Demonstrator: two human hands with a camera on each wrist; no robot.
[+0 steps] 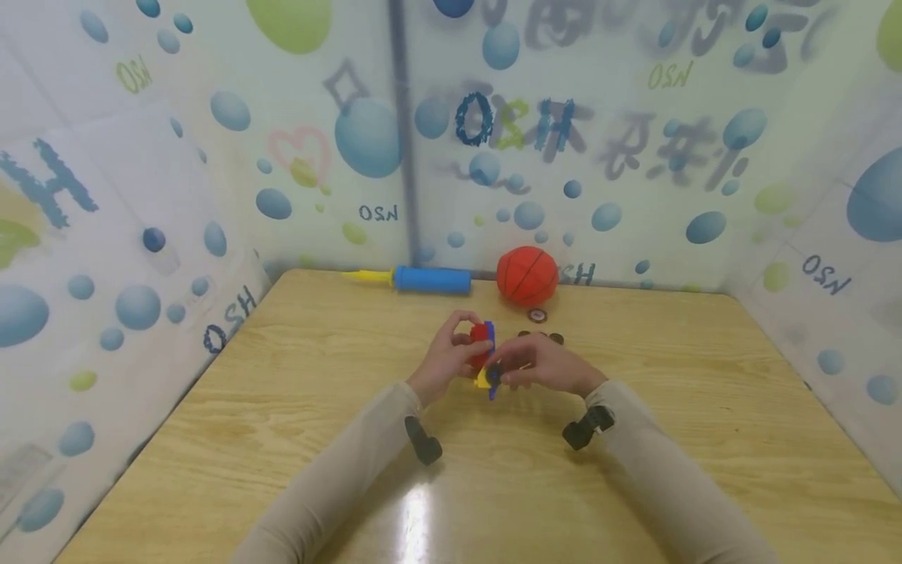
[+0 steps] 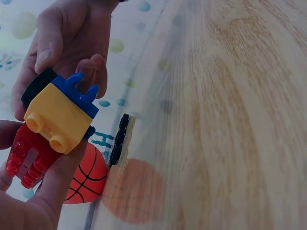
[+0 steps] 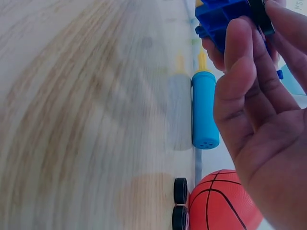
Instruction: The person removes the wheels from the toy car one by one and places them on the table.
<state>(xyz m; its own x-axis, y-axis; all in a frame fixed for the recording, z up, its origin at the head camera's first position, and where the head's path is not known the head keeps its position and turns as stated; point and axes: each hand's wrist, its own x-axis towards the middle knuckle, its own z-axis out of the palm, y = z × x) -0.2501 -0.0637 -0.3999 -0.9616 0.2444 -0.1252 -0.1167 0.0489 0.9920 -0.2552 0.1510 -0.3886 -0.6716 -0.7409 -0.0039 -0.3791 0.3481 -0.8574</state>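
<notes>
In the head view my left hand (image 1: 445,356) grips a small toy-brick vehicle by its red bricks (image 1: 480,345), holding it up on its side. Its blue base (image 2: 76,93) and a yellow brick (image 2: 62,115) with two studs show in the left wrist view. My right hand (image 1: 553,365) pinches a black wheel (image 2: 38,87) at the side of the blue base. From the right wrist the hollow underside of the base (image 3: 225,19) is visible beside that wheel. Whether the wheel is fixed on its axle cannot be seen.
Several black wheels (image 3: 180,191) stand on the wooden table (image 1: 338,337) just beyond my right hand. A small round disc (image 1: 538,315) lies near a red ball (image 1: 527,276). Farther left, at the back wall, lies a blue pump (image 1: 432,280) with a yellow nozzle.
</notes>
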